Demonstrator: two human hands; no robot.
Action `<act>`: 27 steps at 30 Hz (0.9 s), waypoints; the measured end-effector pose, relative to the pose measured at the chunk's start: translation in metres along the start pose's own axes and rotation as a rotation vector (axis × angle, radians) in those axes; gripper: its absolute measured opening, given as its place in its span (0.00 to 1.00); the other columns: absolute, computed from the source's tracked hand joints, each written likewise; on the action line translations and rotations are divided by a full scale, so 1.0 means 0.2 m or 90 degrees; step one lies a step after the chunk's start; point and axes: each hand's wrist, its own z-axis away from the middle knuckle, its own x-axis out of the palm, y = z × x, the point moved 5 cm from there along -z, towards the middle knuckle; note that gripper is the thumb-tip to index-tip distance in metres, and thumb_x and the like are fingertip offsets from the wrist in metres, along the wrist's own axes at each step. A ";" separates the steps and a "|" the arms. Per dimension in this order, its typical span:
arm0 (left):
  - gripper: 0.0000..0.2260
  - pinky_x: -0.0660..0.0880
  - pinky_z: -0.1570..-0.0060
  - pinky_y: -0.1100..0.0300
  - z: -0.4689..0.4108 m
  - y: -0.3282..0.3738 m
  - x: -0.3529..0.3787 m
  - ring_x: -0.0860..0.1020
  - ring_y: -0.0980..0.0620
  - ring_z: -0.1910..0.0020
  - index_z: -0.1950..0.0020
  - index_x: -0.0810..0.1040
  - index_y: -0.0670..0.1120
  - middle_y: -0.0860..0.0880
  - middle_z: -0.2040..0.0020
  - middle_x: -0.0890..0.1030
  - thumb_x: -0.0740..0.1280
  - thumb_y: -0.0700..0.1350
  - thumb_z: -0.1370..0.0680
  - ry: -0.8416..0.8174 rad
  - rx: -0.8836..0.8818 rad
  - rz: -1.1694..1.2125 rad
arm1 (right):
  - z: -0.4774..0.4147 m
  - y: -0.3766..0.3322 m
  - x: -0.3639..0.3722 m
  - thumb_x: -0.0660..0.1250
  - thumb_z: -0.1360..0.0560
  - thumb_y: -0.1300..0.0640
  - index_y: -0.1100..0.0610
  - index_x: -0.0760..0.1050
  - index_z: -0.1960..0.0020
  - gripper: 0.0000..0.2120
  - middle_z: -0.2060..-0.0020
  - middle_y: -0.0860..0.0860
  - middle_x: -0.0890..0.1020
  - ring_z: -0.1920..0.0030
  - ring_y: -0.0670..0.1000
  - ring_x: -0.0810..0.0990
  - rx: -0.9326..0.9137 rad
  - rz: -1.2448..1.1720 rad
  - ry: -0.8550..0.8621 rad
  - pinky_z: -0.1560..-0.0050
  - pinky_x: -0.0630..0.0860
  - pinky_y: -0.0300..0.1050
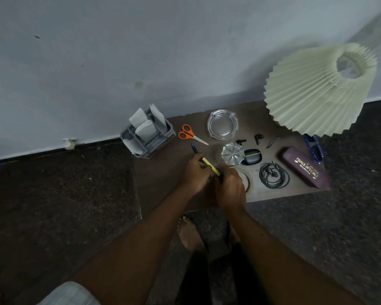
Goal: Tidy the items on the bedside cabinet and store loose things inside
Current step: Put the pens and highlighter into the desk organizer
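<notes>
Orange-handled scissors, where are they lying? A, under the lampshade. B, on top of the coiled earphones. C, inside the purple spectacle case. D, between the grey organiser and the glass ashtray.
D: the orange-handled scissors lie flat on the cabinet top, with the grey organiser on one side and the glass ashtray on the other.

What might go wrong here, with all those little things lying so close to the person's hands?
The faceted glass stands close by the right hand; a stray knuckle might tip it. The left hand grips a blue pen and a yellow marker together; one may slip out. The two loose earbuds are small and easily swept off the cabinet.
</notes>
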 end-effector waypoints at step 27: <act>0.07 0.74 0.69 0.64 0.08 0.02 -0.19 0.77 0.53 0.68 0.47 0.81 0.39 0.42 0.60 0.81 0.66 0.36 0.23 0.136 -0.028 0.108 | 0.09 -0.15 -0.07 0.67 0.25 0.60 0.53 0.75 0.49 0.05 0.53 0.48 0.76 0.56 0.48 0.74 -0.077 -0.040 0.054 0.58 0.67 0.40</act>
